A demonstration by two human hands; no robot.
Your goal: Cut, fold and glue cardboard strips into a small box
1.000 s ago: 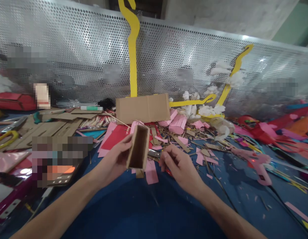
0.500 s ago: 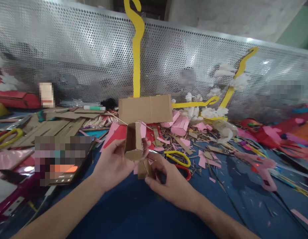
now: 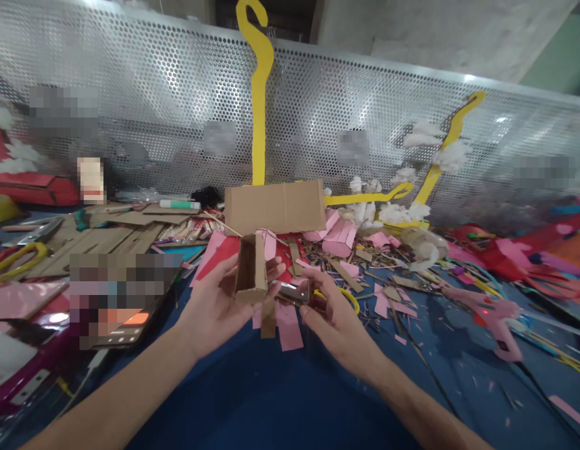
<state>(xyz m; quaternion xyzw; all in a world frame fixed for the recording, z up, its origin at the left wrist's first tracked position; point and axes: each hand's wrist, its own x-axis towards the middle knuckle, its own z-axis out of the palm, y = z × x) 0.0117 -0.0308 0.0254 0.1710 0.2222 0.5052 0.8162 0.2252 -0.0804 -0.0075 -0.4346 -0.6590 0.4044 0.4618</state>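
Observation:
A small open cardboard box [image 3: 251, 269], tilted with its hollow side showing, rests in my left hand [image 3: 210, 306], fingers curled behind it. To its right, my right hand [image 3: 334, 312] pinches a small brown cardboard piece [image 3: 309, 292], seen nearly edge-on. Just behind that piece lie scissors [image 3: 350, 299] with a yellow handle; their metal blades reach toward the box and are partly covered. Below the box, a cardboard strip [image 3: 268, 320] and a pink paper strip [image 3: 290, 328] lie on the blue table.
Behind my hands stands a wide cardboard panel [image 3: 275, 206] under a tall yellow hook shape [image 3: 259, 125]. A pink glue gun [image 3: 491, 312] lies at right, its cord trailing. A phone [image 3: 130, 306] lies left. Scraps cover the middle; a perforated metal barrier [image 3: 177, 106] runs behind.
My right hand has shifted right and slightly up, away from the box, uncovering the pink strip and cardboard strip below. My left hand keeps hold of the box, nearly still.

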